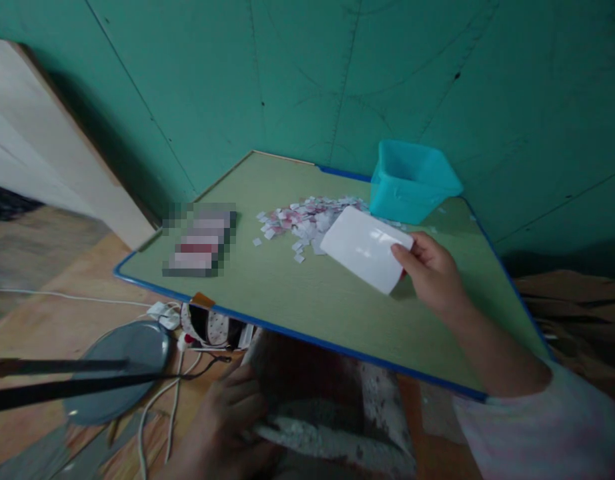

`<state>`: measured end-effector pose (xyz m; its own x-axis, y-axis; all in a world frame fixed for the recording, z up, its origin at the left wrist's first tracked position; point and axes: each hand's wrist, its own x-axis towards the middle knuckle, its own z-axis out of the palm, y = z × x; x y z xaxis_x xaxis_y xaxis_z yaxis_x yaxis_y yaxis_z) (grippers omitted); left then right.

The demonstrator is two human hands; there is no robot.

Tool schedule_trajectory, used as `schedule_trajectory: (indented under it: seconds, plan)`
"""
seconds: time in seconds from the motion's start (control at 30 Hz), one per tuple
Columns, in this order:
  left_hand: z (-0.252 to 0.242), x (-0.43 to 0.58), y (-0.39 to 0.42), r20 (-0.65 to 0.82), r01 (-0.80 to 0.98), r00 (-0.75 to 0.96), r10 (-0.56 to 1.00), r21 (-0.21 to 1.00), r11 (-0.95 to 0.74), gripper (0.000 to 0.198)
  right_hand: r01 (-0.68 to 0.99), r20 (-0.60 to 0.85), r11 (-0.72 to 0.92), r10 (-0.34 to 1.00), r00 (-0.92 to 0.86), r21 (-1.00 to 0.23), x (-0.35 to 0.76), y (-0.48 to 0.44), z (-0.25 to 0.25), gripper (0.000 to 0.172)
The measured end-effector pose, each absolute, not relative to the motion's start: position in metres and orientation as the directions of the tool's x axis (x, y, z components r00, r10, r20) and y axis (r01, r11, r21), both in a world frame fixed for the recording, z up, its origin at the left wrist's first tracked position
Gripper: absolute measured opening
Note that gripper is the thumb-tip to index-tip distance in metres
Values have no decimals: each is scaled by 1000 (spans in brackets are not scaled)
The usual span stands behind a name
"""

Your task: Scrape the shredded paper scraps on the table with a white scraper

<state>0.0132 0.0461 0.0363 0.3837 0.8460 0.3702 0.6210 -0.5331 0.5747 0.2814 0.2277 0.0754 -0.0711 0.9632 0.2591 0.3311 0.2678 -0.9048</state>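
Our left hand point(232, 413) is closest to us, low in the view in front of the desk point(267, 287), with its fingers curled; it is too dim and blurred to tell whether it has hold of anything. Our right hand point(432, 270) is closed on a white flat piece point(365, 247), thumb on top and the other fingers underneath, gripping it by its right end. From that grip the piece reaches out to the left over the desk, tilted, its glossy upper face towards us. Its far left edge overlaps our view of a loose heap of paper squares point(307, 223), white and pinkish; we cannot tell whether the two touch.

Behind the piece, near the back edge of the desk, stands a turquoise bin point(400, 200), open at the top, with the heap reaching close to its left side. Well apart, towards the left end, lies an item hidden by pixelation point(200, 247). We see a pale green desktop with blue edging, and a bit of orange tape point(202, 300) on the front edge. Beyond it rises a green wall point(212, 80), marked with dark lines. A pale board point(77, 133) slants at the left, above a brownish floor point(17, 327) where a round grey object point(147, 340) sits.
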Motion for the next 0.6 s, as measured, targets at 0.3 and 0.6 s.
schedule_trajectory:
  seconds: [0.3,0.6]
  plan:
    - [38,16,47,397,615,385,833,563,-552,22,383,328,317,944,-38,-868,284,227,79,21]
    - [37,15,47,402,605,373,836,577,-548,21,231,309,290,950,51,-929,283,224,88,15]
